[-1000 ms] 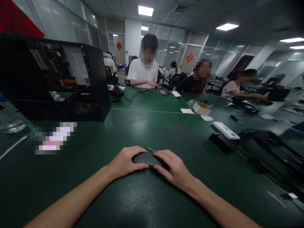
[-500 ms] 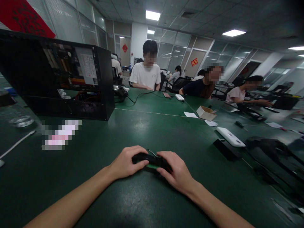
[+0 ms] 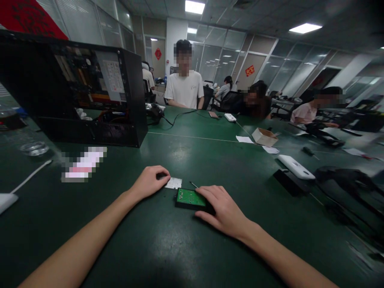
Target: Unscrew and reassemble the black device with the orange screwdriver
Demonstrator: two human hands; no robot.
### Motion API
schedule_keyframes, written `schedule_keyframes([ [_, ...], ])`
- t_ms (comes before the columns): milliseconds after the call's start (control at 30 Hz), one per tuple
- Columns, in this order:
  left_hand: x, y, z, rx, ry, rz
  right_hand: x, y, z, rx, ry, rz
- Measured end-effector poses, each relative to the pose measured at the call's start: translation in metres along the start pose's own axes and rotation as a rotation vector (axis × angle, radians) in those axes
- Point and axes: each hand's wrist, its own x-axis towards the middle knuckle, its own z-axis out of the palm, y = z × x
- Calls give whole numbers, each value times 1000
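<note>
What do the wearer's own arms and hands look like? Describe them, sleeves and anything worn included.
Both forearms are bare from the bottom edge of the picture to the wrist; no sleeve shows. The left hand and right hand wear no gloves, and no watch, band or ring shows on wrists or fingers. No markings or cables on either arm. Upper arms are out of view.

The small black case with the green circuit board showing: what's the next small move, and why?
Probably lift the left hand off the flat grey cover piece it has set beside the small black case, then reach for the exposed green circuit board while the right hand steadies the case.
</note>
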Motion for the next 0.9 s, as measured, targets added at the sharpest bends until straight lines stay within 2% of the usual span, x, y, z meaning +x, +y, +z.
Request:
schedule_keyframes([
  [200,1,-5,-3,72,-34,40,4,-10,-1,-17,-42,54],
  [400,4,-16,-8,9,-81,99,6,-26,1,1,-77,107],
  [567,5,-12,-8,-26,-70,71,8,-36,6,31,-51,105],
  [667,5,-8,-10,-78,-66,20,8,-34,5,74,-44,39],
  [733,5,-7,-12,-105,-59,-5,7,-30,2,106,-6,-7],
  [800,5,-5,-12,-125,-49,-17,5,-22,-6,130,86,-16],
  [900,4,2,-8,-171,-44,-20,-7,3,-27,97,274,97],
])
